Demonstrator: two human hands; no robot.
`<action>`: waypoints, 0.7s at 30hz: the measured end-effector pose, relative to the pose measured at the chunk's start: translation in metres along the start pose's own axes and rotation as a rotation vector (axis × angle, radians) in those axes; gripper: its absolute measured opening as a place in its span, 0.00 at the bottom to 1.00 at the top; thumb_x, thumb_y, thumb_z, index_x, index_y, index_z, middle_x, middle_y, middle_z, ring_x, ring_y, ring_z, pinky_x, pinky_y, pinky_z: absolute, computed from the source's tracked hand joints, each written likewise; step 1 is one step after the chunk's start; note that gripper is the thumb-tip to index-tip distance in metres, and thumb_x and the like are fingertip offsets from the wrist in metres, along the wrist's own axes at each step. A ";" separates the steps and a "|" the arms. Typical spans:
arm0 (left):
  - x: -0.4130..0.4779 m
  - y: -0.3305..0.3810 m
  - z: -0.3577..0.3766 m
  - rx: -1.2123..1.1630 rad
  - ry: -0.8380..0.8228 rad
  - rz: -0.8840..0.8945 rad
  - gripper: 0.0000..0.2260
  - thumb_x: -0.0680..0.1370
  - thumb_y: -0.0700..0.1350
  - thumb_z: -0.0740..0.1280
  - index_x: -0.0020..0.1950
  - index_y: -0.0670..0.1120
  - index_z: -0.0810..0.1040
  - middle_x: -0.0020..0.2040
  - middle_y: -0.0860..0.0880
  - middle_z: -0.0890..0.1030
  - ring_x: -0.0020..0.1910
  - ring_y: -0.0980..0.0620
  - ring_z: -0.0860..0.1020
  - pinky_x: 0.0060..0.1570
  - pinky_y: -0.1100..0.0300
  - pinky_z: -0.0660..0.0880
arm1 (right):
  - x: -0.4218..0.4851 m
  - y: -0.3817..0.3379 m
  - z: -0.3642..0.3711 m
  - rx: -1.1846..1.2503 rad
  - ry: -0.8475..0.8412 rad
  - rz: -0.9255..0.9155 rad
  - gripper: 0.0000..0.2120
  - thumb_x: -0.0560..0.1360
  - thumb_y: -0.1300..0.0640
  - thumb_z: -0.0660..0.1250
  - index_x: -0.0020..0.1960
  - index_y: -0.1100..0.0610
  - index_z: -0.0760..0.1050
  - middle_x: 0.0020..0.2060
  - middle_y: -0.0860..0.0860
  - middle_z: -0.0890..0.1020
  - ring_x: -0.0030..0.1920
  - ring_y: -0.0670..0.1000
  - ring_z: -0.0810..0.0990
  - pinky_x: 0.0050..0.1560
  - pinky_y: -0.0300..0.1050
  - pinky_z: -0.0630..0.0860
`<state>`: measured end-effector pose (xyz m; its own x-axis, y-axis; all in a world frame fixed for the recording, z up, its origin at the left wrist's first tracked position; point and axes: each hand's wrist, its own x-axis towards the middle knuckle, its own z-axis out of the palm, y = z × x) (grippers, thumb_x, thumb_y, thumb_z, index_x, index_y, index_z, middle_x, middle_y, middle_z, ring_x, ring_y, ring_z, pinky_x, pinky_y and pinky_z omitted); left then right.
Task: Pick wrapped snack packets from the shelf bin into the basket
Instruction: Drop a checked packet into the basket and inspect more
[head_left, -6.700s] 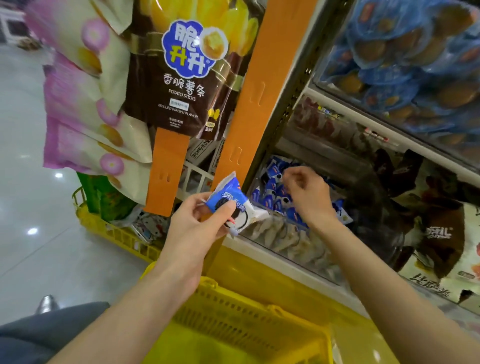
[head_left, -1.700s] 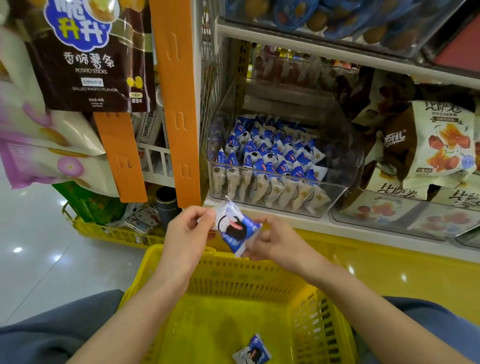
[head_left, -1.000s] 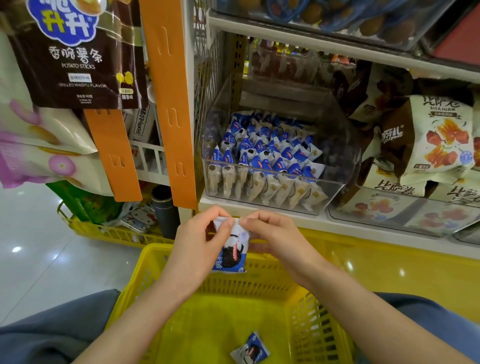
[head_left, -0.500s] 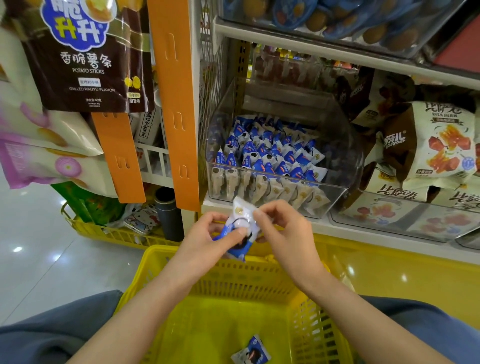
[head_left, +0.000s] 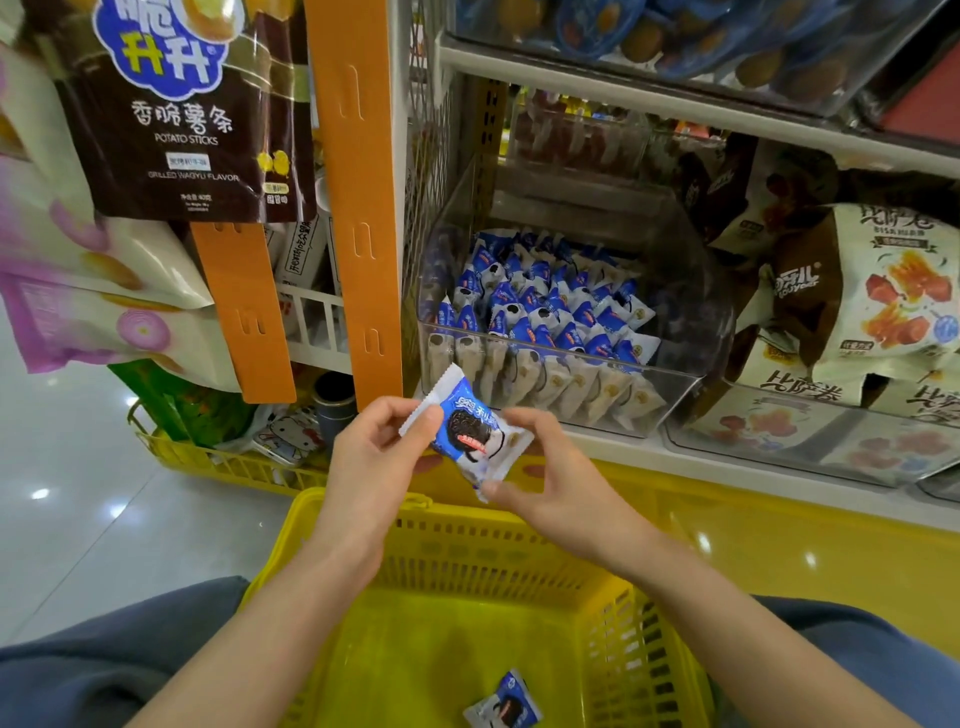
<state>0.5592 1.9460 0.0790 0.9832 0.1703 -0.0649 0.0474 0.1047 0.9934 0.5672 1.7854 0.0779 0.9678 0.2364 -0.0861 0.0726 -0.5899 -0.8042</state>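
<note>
Blue-and-white snack packet (head_left: 470, 434) is pinched at opposite ends by both hands, left hand (head_left: 374, 457) and right hand (head_left: 550, 483), above the far rim of the yellow basket (head_left: 363, 525), just below the shelf bin (head_left: 571, 395). The step looks like placing: next, lower and release it near the dropped packet (head_left: 504, 706).

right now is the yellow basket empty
No, one snack packet lies on the floor of the basket, while the left hand and right hand pinch a second packet above it.
</note>
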 end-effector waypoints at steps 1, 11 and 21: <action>0.000 -0.001 0.000 0.015 -0.005 0.009 0.06 0.77 0.43 0.65 0.47 0.41 0.78 0.43 0.46 0.83 0.43 0.53 0.82 0.41 0.62 0.79 | -0.001 -0.002 0.000 0.018 0.012 -0.027 0.29 0.72 0.54 0.70 0.68 0.51 0.61 0.62 0.46 0.72 0.62 0.44 0.71 0.61 0.36 0.69; -0.004 -0.009 0.008 0.242 -0.178 0.057 0.05 0.77 0.44 0.64 0.41 0.47 0.76 0.38 0.50 0.80 0.39 0.57 0.81 0.35 0.67 0.76 | -0.007 -0.006 0.005 0.005 0.163 -0.198 0.05 0.75 0.53 0.66 0.48 0.54 0.77 0.41 0.49 0.82 0.43 0.47 0.80 0.45 0.50 0.77; -0.004 -0.007 0.011 0.115 -0.225 -0.068 0.09 0.77 0.49 0.65 0.49 0.44 0.76 0.46 0.44 0.80 0.44 0.55 0.81 0.37 0.69 0.75 | -0.005 -0.003 0.004 0.025 0.330 -0.262 0.03 0.75 0.56 0.67 0.46 0.54 0.79 0.38 0.45 0.81 0.40 0.43 0.79 0.40 0.38 0.76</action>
<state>0.5571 1.9334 0.0733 0.9909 -0.0565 -0.1218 0.1217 -0.0055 0.9925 0.5609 1.7892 0.0788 0.9430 0.1139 0.3126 0.3244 -0.5231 -0.7881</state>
